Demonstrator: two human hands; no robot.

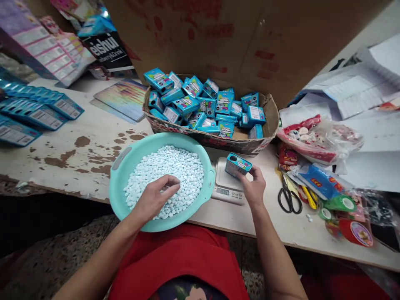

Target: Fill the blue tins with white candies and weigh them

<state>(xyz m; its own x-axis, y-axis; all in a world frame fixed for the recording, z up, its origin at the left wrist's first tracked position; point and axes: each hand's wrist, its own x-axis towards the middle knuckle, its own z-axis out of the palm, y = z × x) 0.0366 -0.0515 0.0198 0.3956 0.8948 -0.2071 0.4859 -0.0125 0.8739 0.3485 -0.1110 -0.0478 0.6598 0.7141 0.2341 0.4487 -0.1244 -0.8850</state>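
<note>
At the scale (224, 180), the right hand (253, 185) holds a blue box (238, 165).

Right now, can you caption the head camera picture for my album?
Left hand over a turquoise basin of small white pieces, right hand holding a blue container at a digital scale.

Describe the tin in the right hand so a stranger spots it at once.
Right of the turquoise basin sits a digital scale. Over it, the right hand holds a blue tin. Unlike the tins in the cardboard box behind, it is hand-held, with a dark round hole showing on top.
</note>
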